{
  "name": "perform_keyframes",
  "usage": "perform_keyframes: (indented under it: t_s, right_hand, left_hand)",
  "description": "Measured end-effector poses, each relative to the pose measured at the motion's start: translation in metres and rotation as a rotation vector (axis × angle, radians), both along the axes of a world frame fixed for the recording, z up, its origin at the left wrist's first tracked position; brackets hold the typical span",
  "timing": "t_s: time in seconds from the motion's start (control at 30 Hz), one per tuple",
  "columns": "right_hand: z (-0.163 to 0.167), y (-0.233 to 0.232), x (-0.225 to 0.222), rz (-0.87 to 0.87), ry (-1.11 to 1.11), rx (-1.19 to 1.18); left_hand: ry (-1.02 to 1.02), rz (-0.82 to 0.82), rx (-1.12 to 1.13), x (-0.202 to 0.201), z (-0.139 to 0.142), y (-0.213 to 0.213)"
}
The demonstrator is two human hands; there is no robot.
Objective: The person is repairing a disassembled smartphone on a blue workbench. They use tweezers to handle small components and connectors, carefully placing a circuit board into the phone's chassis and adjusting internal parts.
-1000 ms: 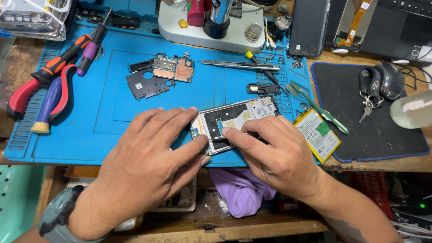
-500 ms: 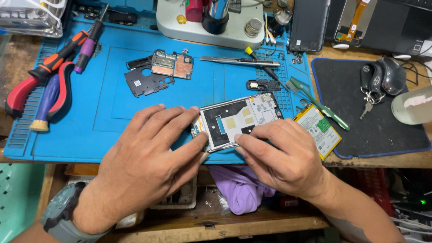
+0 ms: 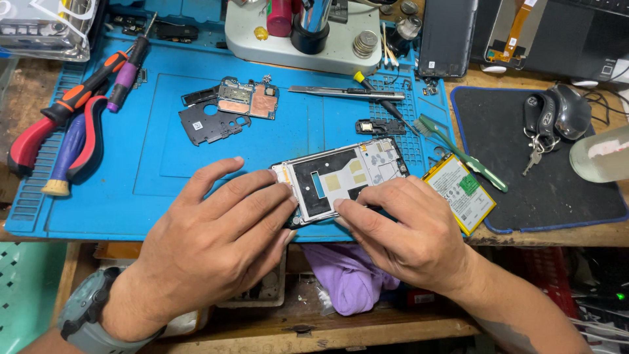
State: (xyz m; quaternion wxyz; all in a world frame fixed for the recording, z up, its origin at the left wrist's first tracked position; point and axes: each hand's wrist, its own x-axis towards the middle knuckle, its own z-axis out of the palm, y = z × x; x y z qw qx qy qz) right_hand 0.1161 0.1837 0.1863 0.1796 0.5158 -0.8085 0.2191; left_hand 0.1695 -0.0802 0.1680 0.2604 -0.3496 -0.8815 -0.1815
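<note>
Both hands grip an opened phone frame (image 3: 341, 178) on the blue mat (image 3: 157, 196): left hand (image 3: 216, 242) pinches its left end, right hand (image 3: 406, 229) its lower edge. Just right of the frame lies a yellow-edged battery (image 3: 458, 191) with a green label.

Phone frame (image 3: 341, 177) on the mat (image 3: 157, 196) — circuit board (image 3: 247, 98) behind it, battery (image 3: 458, 192) to its right.

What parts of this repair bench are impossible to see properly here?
Head view only:
- Near end of the opened phone frame: covered by the left hand and right hand.
- Clear bottle: cut off by the right edge.
- Microscope base: its top cut off by the upper edge.
- Battery print: too small.
</note>
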Motion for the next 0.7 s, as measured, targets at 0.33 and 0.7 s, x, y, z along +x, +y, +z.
perform_keyframes:
  t_s: [0.33,0.7]
  right_hand:
    - [0.001,0.002,0.000,0.006,0.004,0.004]
    - [0.007,0.011,0.001,-0.065,-0.028,0.007]
  left_hand:
    - [0.058,-0.136,-0.071,0.000,0.000,0.002]
    - [0.115,-0.115,-0.125,-0.001,-0.004,0.006]
